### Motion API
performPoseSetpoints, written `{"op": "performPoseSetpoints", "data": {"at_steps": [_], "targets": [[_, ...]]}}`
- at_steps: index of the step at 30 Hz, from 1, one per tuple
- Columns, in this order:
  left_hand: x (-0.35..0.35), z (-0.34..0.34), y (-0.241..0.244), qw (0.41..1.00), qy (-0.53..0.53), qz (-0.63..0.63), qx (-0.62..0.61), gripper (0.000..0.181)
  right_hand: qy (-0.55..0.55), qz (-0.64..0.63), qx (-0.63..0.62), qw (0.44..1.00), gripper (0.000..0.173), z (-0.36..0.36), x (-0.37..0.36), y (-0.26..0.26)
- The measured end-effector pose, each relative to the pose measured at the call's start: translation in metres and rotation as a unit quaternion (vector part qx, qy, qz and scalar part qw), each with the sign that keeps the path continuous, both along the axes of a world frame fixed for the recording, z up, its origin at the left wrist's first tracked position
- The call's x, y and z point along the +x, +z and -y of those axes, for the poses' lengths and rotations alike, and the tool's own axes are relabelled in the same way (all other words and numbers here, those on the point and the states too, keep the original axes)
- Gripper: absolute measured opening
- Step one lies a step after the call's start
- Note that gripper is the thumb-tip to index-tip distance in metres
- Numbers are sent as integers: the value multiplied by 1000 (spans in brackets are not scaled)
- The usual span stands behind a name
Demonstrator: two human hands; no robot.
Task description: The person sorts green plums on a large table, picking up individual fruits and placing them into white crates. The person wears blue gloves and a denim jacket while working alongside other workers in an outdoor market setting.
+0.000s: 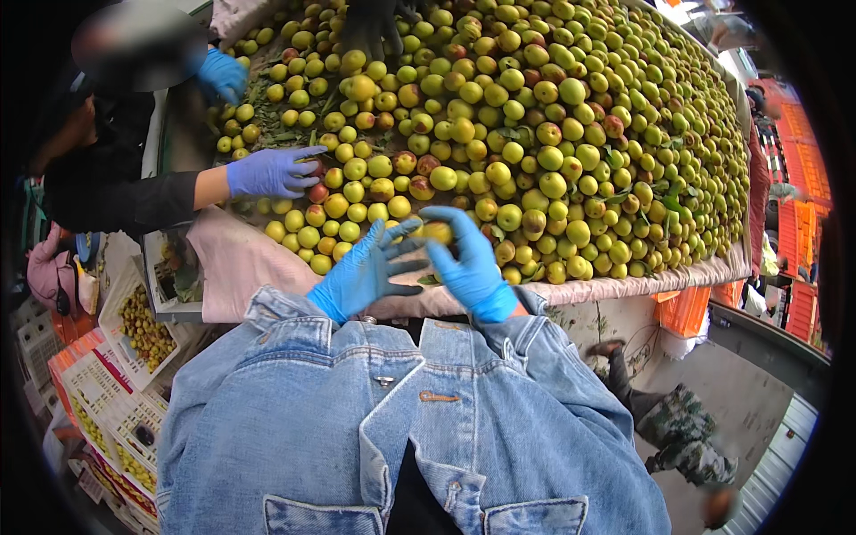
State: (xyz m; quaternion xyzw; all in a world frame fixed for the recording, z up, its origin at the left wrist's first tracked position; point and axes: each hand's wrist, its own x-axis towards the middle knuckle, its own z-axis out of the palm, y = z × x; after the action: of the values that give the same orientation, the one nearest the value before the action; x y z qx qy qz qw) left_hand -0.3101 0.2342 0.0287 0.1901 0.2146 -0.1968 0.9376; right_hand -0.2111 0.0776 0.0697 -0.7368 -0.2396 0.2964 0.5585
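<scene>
A sloping bed of green-yellow jujubes (pixel 548 157), some blushed red-brown, spreads before me. My right hand (pixel 471 264), in a blue glove, pinches one yellowish jujube (pixel 438 232) between thumb and fingers. Just left of it, my left hand (pixel 364 271), gloved in the same blue, has its fingers spread and nothing in its palm. Its fingertips come close to the held fruit; whether they touch it I cannot tell. Both hands hover over the near edge, where pink cloth (pixel 254 267) covers the rim.
Another person's purple-gloved hand (pixel 274 172) reaches among the fruit at left. Beyond it are a blue-gloved hand (pixel 224 73) and a dark-gloved hand (pixel 371 30). White crates (pixel 137 334) of fruit stand low at left. An orange crate (pixel 682 311) stands at right, near a person in camouflage clothing (pixel 679 418).
</scene>
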Motion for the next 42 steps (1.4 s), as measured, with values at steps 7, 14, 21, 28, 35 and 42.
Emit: {"op": "performPoseSetpoints", "data": {"at_steps": [7,14,21,28,35,42], "targets": [[-37,9,-25,953,269,-135,-19,42,334,384,-126,852,72,-49,-33,-5],[-105,-42,-24,901,387,-3,-197,38,319,295,-49,899,61,-73,-33,14],[-241,-141,4,684,692,157,-170,33,229,84,-53,968,17,-69,-29,-4],[-452,-289,9,487,847,-58,205,73,165,74,-83,980,18,-48,-5,-18],[-309,-249,11,672,656,-80,335,59,129,335,-153,921,21,-10,13,-19],[-235,-200,-126,587,164,-212,764,36,108,303,-149,935,21,4,11,-23]]}}
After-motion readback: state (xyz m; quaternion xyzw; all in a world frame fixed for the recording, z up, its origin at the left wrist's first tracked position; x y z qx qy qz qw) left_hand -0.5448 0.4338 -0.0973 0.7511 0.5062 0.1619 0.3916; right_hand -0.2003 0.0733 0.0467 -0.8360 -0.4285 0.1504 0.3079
